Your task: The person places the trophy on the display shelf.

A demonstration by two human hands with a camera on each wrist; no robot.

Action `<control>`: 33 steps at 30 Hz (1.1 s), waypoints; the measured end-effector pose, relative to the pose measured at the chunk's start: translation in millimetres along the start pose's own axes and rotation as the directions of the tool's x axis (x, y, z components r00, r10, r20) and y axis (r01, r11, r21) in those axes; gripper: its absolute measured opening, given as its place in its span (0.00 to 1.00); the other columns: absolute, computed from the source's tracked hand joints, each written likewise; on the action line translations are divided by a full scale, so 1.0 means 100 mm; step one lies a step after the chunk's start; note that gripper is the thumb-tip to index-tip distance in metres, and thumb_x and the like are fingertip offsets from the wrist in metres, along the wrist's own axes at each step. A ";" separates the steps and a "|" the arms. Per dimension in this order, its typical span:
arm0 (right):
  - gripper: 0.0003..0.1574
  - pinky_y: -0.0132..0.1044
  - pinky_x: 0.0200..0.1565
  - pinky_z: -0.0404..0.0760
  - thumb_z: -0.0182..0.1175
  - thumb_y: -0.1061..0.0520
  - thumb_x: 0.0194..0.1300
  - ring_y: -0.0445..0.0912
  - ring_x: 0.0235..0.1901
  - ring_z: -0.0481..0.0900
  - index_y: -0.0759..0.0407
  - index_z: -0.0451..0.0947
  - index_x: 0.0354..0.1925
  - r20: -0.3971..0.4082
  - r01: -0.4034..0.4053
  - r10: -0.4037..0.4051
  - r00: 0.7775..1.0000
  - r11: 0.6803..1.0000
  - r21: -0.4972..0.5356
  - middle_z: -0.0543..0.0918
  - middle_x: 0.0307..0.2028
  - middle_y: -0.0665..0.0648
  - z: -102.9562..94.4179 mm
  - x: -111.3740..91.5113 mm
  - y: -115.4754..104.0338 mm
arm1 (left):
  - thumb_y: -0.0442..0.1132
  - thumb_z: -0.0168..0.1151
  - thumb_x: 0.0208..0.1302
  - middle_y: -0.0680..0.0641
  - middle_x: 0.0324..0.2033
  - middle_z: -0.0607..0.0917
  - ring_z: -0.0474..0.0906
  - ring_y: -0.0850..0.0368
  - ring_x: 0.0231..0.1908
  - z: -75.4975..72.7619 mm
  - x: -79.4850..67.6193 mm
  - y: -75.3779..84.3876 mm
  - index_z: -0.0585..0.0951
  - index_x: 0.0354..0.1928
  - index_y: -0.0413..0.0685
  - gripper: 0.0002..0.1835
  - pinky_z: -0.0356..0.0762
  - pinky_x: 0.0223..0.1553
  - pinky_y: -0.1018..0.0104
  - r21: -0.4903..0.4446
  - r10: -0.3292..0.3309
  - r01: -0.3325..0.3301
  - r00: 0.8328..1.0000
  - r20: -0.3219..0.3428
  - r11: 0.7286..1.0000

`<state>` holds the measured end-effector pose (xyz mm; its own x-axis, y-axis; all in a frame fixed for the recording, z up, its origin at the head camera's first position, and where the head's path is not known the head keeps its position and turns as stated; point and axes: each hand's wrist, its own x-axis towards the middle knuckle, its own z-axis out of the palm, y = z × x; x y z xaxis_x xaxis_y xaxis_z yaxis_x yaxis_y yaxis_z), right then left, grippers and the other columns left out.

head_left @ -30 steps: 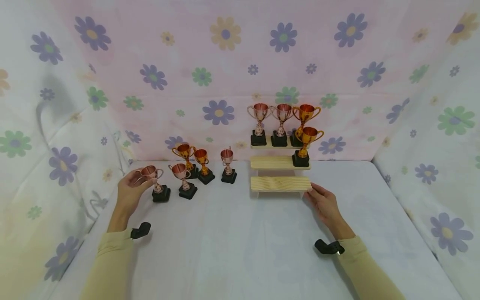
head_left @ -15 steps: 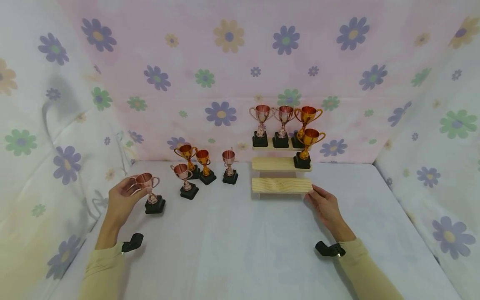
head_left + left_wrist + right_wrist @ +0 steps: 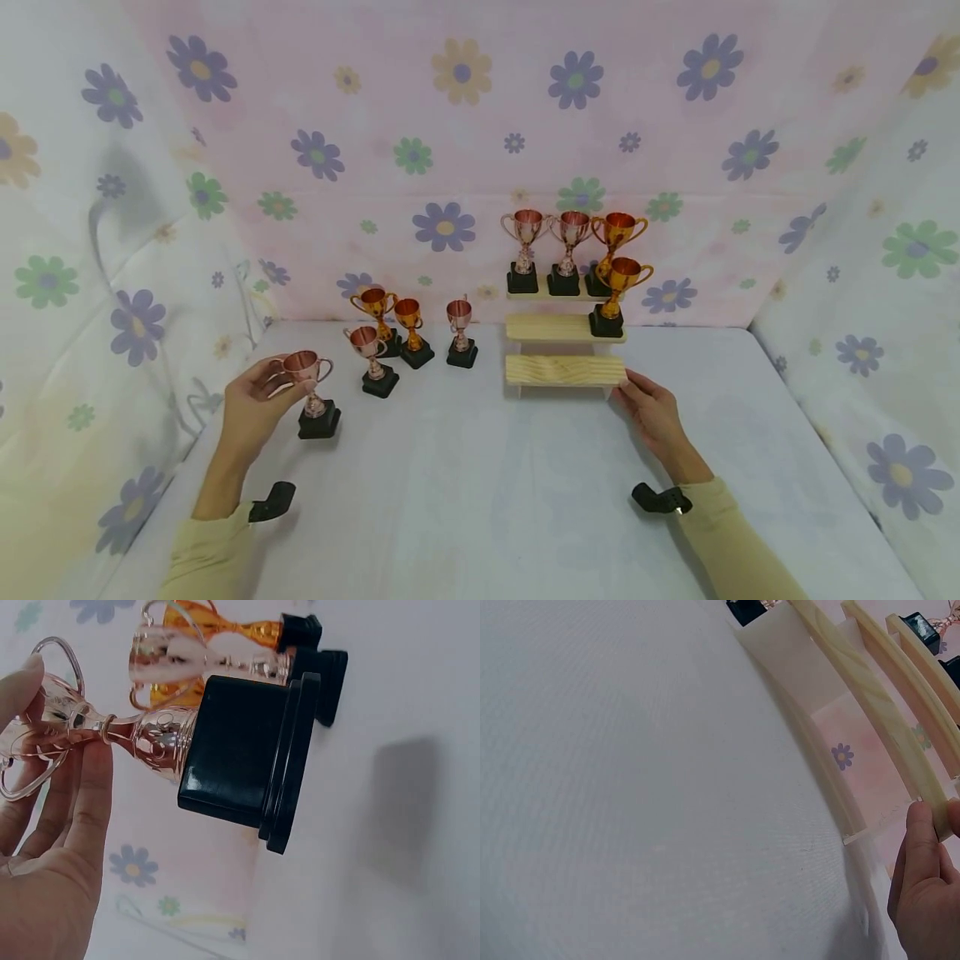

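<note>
My left hand [image 3: 251, 408] holds a rose-gold trophy cup [image 3: 161, 739] by its bowl and stem, fingers on one side and thumb on the other. The trophy's black square base [image 3: 240, 754] hangs over the white table, its shadow lying apart from it in the left wrist view. At the right, my right hand [image 3: 654, 417] pinches the end of the lowest step of a three-tier wooden stand [image 3: 566, 370]. In the right wrist view, thumb and fingers [image 3: 921, 840] lie on either side of that board.
Left of the stand are two gold trophies [image 3: 375, 306] [image 3: 409, 317] and two rose-gold ones [image 3: 366, 343] [image 3: 460, 317]. The top tier bears two rose-gold trophies [image 3: 522, 229] [image 3: 572, 229] and a gold one [image 3: 618, 229]; another gold trophy [image 3: 621, 275] stands at the middle tier's right end.
My left hand has drawn the rose-gold trophy away from the others, toward me and leftward, then slightly back to the right. The right hand has stayed at the stand.
</note>
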<state>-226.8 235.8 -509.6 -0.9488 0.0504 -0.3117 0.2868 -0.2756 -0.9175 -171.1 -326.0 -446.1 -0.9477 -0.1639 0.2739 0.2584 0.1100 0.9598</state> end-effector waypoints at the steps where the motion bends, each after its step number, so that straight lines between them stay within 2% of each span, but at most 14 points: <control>1: 0.35 0.28 0.63 0.75 0.48 0.60 0.81 0.31 0.50 0.79 0.66 0.50 0.79 0.001 0.000 0.000 1.000 1.000 0.002 0.60 0.74 0.62 0.00 0.00 0.00 | 0.23 0.71 0.59 0.57 0.42 0.85 0.82 0.68 0.43 0.03 -0.01 0.02 0.80 0.53 0.41 0.21 0.82 0.47 0.81 0.009 -0.001 0.000 1.000 0.005 1.000; 8: 0.36 0.28 0.63 0.75 0.48 0.60 0.81 0.31 0.50 0.79 0.65 0.50 0.79 0.009 0.002 -0.002 1.000 1.000 0.000 0.59 0.75 0.63 -0.01 0.00 0.01 | 0.26 0.72 0.60 0.58 0.41 0.83 0.82 0.68 0.42 0.29 -0.06 0.04 0.78 0.55 0.35 0.21 0.83 0.46 0.80 0.113 0.000 -0.003 1.000 0.023 0.994; 12: 0.35 0.28 0.63 0.75 0.48 0.60 0.81 0.31 0.50 0.80 0.65 0.50 0.79 0.002 0.005 -0.005 1.000 1.000 -0.004 0.61 0.73 0.61 -0.01 -0.01 0.01 | 0.30 0.73 0.61 0.59 0.44 0.82 0.81 0.69 0.44 0.49 -0.10 0.00 0.77 0.57 0.31 0.24 0.83 0.46 0.78 0.186 -0.003 -0.009 0.998 0.065 0.983; 14: 0.35 0.28 0.63 0.75 0.48 0.60 0.81 0.31 0.51 0.79 0.65 0.51 0.78 0.000 0.010 -0.010 1.000 1.000 -0.010 0.63 0.72 0.61 -0.01 0.00 0.01 | 0.31 0.73 0.61 0.57 0.45 0.81 0.81 0.69 0.45 0.60 -0.12 -0.01 0.76 0.59 0.31 0.26 0.83 0.47 0.77 0.194 -0.012 -0.005 0.996 0.088 0.981; 21: 0.34 0.27 0.63 0.75 0.48 0.59 0.81 0.31 0.51 0.79 0.65 0.52 0.78 -0.003 0.011 -0.011 1.000 1.000 -0.021 0.66 0.69 0.58 -0.01 -0.01 0.02 | 0.35 0.75 0.61 0.44 0.48 0.82 0.81 0.66 0.44 1.04 -0.17 -0.02 0.78 0.60 0.35 0.27 0.84 0.47 0.77 0.163 -0.073 0.057 0.993 0.093 0.985; 25: 0.34 0.27 0.63 0.75 0.48 0.60 0.81 0.31 0.51 0.79 0.65 0.52 0.78 0.002 0.010 -0.010 1.000 1.000 -0.011 0.66 0.69 0.58 -0.01 -0.01 0.02 | 0.34 0.76 0.58 0.38 0.49 0.84 0.82 0.62 0.44 1.28 -0.18 0.00 0.79 0.58 0.37 0.25 0.85 0.46 0.75 0.142 -0.048 0.032 0.993 0.106 0.989; 33: 0.35 0.27 0.63 0.76 0.49 0.59 0.80 0.32 0.52 0.79 0.65 0.53 0.78 -0.012 0.016 -0.016 1.000 1.000 -0.019 0.64 0.72 0.60 0.00 0.01 0.03 | 0.32 0.78 0.55 0.39 0.49 0.84 0.83 0.52 0.48 1.76 -0.15 0.01 0.81 0.56 0.38 0.26 0.87 0.46 0.68 0.064 -0.005 -0.006 0.985 0.172 0.998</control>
<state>-227.0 235.6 -512.4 -0.9518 0.0660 -0.2995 0.2739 -0.2567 -0.9269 -189.4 -150.4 -460.8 -0.9671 0.0068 0.2545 0.2518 0.1739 0.9520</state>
